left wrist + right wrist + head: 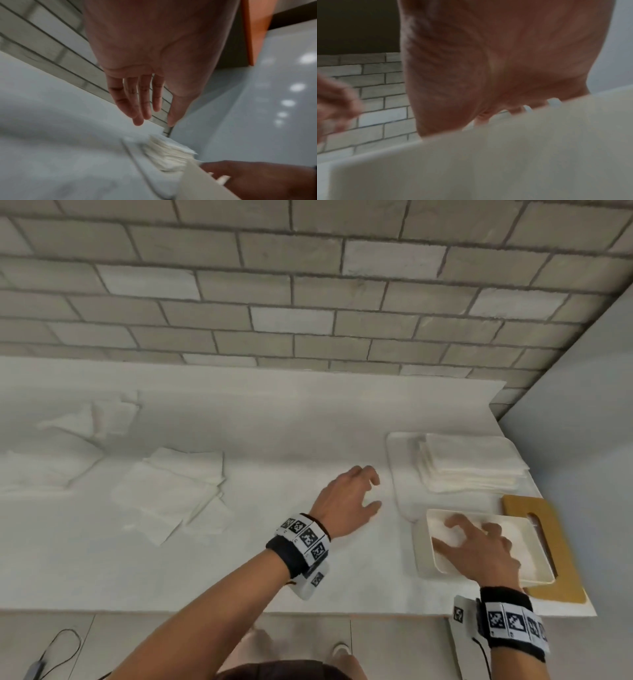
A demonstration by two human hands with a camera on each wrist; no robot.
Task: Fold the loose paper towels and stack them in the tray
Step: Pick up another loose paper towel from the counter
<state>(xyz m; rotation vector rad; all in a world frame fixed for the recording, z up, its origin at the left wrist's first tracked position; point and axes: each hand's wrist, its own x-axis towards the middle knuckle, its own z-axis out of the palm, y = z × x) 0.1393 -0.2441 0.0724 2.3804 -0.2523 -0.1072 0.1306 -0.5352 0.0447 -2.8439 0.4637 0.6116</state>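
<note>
A cream square tray (422, 549) stands at the counter's right front and holds a folded white towel (442, 529). My right hand (455, 534) reaches into it, its spread fingers pressing flat on that towel. In the right wrist view the tray wall (471, 169) hides the fingers. My left hand (375, 491) hovers over the bare counter left of the tray, fingers relaxed and holding nothing; the left wrist view shows the fingers (145, 102) straight. Loose paper towels (171, 494) lie in a heap at the left, more (41, 470) at the far left, and a crumpled one (99, 416) behind.
A tall stack of folded towels (472, 463) sits on a flat white tray (397, 474) behind the cream one. A wooden board (561, 546) lies under and right of the cream tray. A brick wall (308, 302) backs the counter; a plain wall closes the right.
</note>
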